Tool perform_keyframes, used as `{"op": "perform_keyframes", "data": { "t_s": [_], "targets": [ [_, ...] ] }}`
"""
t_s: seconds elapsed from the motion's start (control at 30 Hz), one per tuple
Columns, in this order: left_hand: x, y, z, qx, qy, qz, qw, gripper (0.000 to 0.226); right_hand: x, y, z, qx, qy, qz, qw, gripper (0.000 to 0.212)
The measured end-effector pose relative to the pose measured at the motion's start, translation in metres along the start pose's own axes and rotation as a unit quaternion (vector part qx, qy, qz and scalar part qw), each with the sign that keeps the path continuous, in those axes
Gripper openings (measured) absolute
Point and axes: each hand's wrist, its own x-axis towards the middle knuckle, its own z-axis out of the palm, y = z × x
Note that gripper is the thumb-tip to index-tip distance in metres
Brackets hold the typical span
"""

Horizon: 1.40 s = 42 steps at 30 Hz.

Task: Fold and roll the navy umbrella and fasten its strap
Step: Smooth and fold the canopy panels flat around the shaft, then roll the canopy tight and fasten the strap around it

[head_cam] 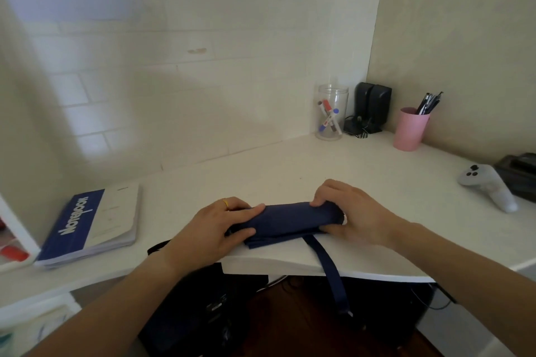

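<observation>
**Umbrella rolled, strap hanging loose**

Seen from the head camera, the navy umbrella lies on the near edge of the white desk, its long axis running left to right between the two hands. The left hand grips the left end, thumb on the near side and fingers curled over the top. The right hand holds the right end the same way, fingers wrapped over the far side of the roll.

The strap leaves the roll on its near side, close to the right hand, and hangs down over the desk edge — unfastened, its free end dangling well below the desktop. The right hand looks nearer to it, so that hand would likely reach down for it while the left keeps the roll tight.

Other things sit well apart: a notebook at the left, a clear jar of markers, a pink cup of pens and black speakers at the far corner, and a game controller at the right — none in the way.
</observation>
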Motion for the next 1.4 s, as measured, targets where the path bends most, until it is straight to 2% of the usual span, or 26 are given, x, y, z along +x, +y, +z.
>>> {"op": "perform_keyframes", "data": {
  "t_s": [0.1,0.17,0.23,0.33,0.4,0.47,0.57,0.63,0.7,0.8,0.87,0.93,1.03,1.17,1.27,1.4],
  "targets": [
    [-0.005,0.002,0.008,0.079,0.044,0.048,0.995,0.043,0.003,-0.008,-0.018,0.162,-0.070,0.118,0.977,0.020],
    [-0.008,0.007,0.011,0.082,0.060,0.055,0.993,0.044,0.003,-0.009,-0.022,0.181,-0.086,0.140,0.970,0.016],
    [-0.008,0.014,0.006,0.045,0.059,0.028,0.997,0.049,0.002,-0.011,-0.019,0.168,-0.070,0.134,0.974,0.020],
    [0.006,0.029,-0.011,0.028,-0.006,-0.038,0.999,0.052,-0.002,-0.016,-0.013,0.107,-0.058,0.110,0.986,0.024],
    [0.022,0.038,-0.015,0.039,-0.039,-0.088,0.995,0.071,-0.004,-0.020,-0.011,0.060,-0.039,0.093,0.993,0.024],
    [0.035,0.043,-0.009,0.044,-0.080,-0.104,0.990,0.083,-0.008,-0.025,-0.009,0.033,-0.021,0.071,0.997,0.023],
    [0.040,0.041,0.008,0.051,-0.133,-0.084,0.986,0.067,-0.016,-0.031,-0.004,0.004,-0.005,0.062,0.998,0.023],
    [0.037,0.037,0.015,0.050,-0.117,-0.081,0.989,0.061,-0.022,-0.036,0.000,0.016,0.013,0.089,0.996,0.026],
    [0.035,0.035,0.020,0.053,-0.099,-0.086,0.990,0.062,-0.028,-0.043,0.009,0.031,0.065,0.138,0.988,0.029],
    [0.032,0.037,0.025,0.060,-0.064,-0.097,0.991,0.063,-0.042,-0.062,0.033,-0.020,0.163,0.276,0.947,0.023],
    [0.032,0.038,0.027,0.056,-0.039,-0.109,0.992,0.064,-0.049,-0.076,0.049,-0.075,0.154,0.326,0.930,0.021],
    [0.033,0.037,0.027,0.058,-0.025,-0.123,0.990,0.065,-0.052,-0.082,0.059,-0.083,0.160,0.313,0.933,0.014],
    [0.037,0.038,0.028,0.060,-0.018,-0.132,0.989,0.072,-0.043,-0.090,0.058,-0.041,0.169,0.328,0.929,0.009],
    [0.045,0.044,0.028,0.039,0.032,-0.144,0.988,0.097,-0.031,-0.101,0.053,0.081,0.188,0.387,0.899,0.022],
    [0.050,0.047,0.017,0.026,0.057,-0.150,0.987,0.094,-0.027,-0.106,0.048,0.188,0.207,0.384,0.880,0.015],
    [0.052,0.052,0.002,0.095,0.079,-0.125,0.985,0.086,-0.025,-0.118,0.036,0.433,0.234,0.400,0.774,0.007]
  ]
}}
